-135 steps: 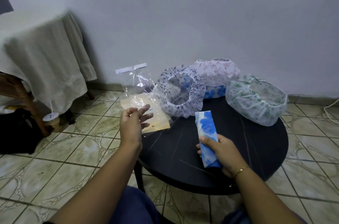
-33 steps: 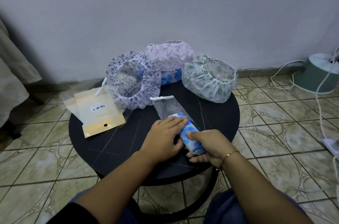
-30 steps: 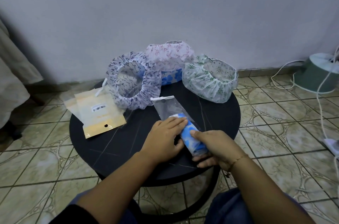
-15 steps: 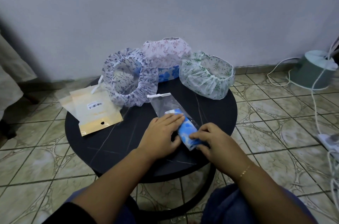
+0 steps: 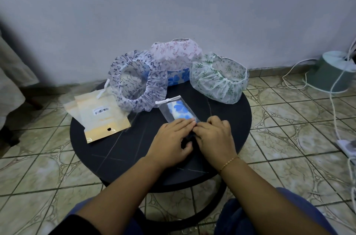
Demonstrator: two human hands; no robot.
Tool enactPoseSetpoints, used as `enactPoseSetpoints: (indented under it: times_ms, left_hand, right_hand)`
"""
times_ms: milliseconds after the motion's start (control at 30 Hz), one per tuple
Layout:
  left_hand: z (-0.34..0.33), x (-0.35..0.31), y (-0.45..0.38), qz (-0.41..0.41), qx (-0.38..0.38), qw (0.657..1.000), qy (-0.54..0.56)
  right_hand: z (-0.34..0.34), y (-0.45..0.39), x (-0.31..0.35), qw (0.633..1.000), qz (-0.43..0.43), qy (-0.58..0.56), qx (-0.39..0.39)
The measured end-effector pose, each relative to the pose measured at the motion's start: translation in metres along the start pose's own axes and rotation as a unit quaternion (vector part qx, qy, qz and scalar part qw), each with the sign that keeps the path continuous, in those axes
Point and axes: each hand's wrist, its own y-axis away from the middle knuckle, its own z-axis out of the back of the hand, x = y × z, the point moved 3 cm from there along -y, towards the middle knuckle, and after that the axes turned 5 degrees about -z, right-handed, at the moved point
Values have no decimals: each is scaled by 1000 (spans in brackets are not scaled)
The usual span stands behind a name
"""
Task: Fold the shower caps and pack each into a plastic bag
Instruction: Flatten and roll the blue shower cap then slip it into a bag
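Since the frame half a second earlier, the folded blue cap (image 5: 179, 110) had gone fully inside the clear bag (image 5: 176, 110), where before its near end stuck out under the fingers. I noted both hands at the bag's near end on the black table (image 5: 123, 144): left hand (image 5: 171, 141) lay with fingers fairly straight, tips on the plastic; right hand (image 5: 214, 138) had fingers curled down onto the same edge, apparently pinching it, though I could not confirm the grip.

My judgement: the step in hand was closing the bag. To do it well, I would press trapped air out toward the mouth, keep the cap flat and clear of the mouth, then close it evenly.

Three unfolded caps stood behind: navy-print (image 5: 137, 82), pink-print (image 5: 176, 52), green-print (image 5: 218, 77). Spare packets (image 5: 100, 117) lay at left.

Hidden: the bag's near edge and thumbs under the hands. I could not tell which end was the opening.
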Motion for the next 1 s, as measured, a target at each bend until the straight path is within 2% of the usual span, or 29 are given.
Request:
enactPoseSetpoints:
  times_ms: [100,233,300,433,533,700,800,867,1000]
  left_hand:
    - [1,-1,-1,-18,-7,1000,9]
    - [-5,2,-1,-48,-1,998,49]
    - [-4,2,-1,-54,1,997,53]
    - [1,-2,-1,-30,16,994,103]
    - [2,-2,-2,-25,23,992,118]
    - [0,2,1,-39,35,997,57]
    - [0,2,2,-34,52,997,44]
    - [1,2,2,-12,61,997,44]
    - [9,2,-5,47,30,995,80]
  right_hand:
    - [1,-1,-1,998,-43,-1,-35]
    - [1,-7,-8,993,-116,4,-10]
    - [0,-10,-12,990,-136,-13,40]
    - [-3,-10,-24,968,-139,-75,193]
    - [4,-6,-33,953,-129,-137,236]
    - [17,1,-39,945,-47,-87,312]
    - [20,6,-41,948,-2,-51,314]
    - [22,8,-42,957,8,-62,284]
    - [22,9,-40,968,6,-102,230]
